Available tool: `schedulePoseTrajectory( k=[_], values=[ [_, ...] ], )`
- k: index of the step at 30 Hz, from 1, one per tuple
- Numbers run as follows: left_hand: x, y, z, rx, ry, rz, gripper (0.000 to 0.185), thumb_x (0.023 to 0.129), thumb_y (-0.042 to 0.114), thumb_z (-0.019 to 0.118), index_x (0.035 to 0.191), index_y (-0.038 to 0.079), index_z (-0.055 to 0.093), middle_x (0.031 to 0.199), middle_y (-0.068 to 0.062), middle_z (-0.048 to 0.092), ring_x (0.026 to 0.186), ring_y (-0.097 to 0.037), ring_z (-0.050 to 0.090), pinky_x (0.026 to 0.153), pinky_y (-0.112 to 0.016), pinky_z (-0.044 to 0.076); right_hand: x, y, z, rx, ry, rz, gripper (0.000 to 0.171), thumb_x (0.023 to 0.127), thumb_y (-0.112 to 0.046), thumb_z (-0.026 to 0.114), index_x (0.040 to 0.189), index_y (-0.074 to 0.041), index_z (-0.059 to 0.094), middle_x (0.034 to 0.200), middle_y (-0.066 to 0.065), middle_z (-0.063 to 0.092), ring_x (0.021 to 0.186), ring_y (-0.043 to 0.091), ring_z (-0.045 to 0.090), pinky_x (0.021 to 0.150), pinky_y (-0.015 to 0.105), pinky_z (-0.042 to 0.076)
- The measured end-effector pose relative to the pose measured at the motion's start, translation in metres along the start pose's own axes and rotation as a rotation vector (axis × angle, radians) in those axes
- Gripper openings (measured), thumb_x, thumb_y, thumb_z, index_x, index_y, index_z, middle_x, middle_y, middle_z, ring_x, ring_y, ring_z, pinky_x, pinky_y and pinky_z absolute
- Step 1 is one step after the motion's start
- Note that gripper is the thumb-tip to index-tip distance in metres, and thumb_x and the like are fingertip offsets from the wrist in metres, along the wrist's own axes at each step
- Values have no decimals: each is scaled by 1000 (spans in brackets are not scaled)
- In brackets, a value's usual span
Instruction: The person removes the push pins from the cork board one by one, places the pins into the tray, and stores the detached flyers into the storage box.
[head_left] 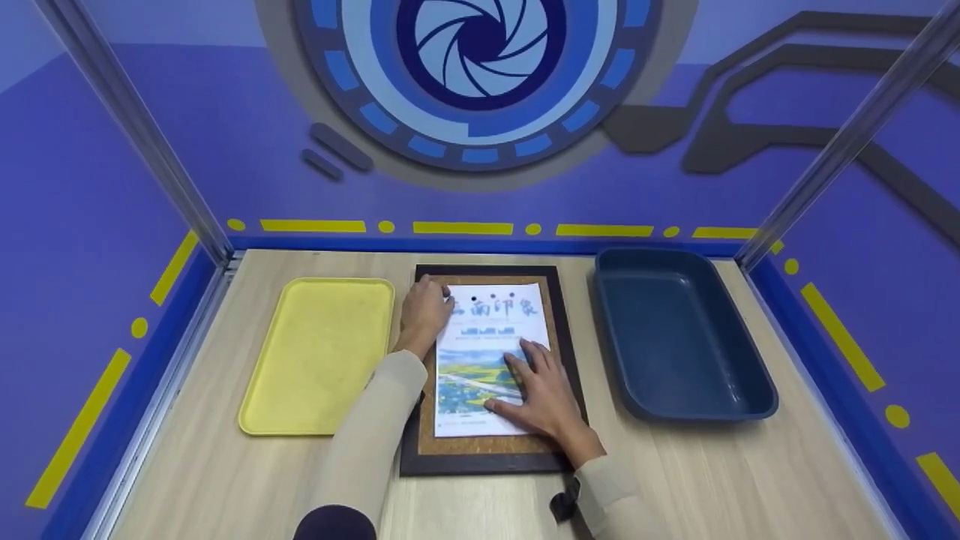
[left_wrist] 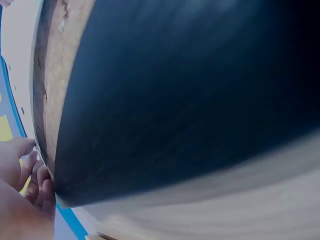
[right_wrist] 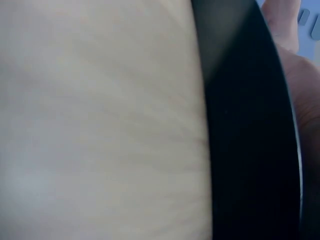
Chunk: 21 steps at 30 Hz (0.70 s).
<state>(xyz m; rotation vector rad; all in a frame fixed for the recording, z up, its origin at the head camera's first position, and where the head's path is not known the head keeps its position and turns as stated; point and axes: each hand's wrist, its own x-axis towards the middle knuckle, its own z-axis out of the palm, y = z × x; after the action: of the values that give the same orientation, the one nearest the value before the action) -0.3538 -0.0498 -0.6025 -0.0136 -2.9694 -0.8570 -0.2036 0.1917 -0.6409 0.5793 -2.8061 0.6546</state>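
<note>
A printed poster sheet (head_left: 480, 360) with large characters above a landscape picture lies on a cork board (head_left: 495, 445) in a dark frame (head_left: 487, 465). At its top left corner is my left hand (head_left: 426, 309), thumb over the sheet's edge and the other fingers bent down at the frame side. What these fingertips hold there I cannot tell. Spread flat, my right hand (head_left: 546, 390) rests on the poster's lower right part, its thumb across the picture. Three small dark dots run along the poster's top. The left wrist view shows bent fingers (left_wrist: 47, 192) beside the board's edge.
A shallow yellow tray (head_left: 322, 352) lies left of the board, partly behind the left sleeve. On the right stands a deep dark blue bin (head_left: 675, 337). Purple panels (head_left: 480, 202) and metal posts (head_left: 142, 127) enclose the pale wooden table (head_left: 697, 480).
</note>
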Motion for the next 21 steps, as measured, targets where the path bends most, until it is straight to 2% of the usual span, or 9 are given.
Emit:
schedulePoseTrajectory(
  k=[9,21],
  values=[
    [-1,3,2,17,38,-32,17,103,25,73,111,11,79,111,-4,64,102,-24,65,91,-42,57,0,1,1,-1,-11,3,95,82,-79,70,151,-15,60,165,17,40,152,41,35,119,68,29],
    [3,0,4,8,37,-34,18,105,25,69,111,11,78,111,-5,66,101,-25,67,89,-44,58,0,0,0,2,-40,32,99,81,-83,68,152,-16,59,167,15,38,153,39,32,120,67,28]
  ],
)
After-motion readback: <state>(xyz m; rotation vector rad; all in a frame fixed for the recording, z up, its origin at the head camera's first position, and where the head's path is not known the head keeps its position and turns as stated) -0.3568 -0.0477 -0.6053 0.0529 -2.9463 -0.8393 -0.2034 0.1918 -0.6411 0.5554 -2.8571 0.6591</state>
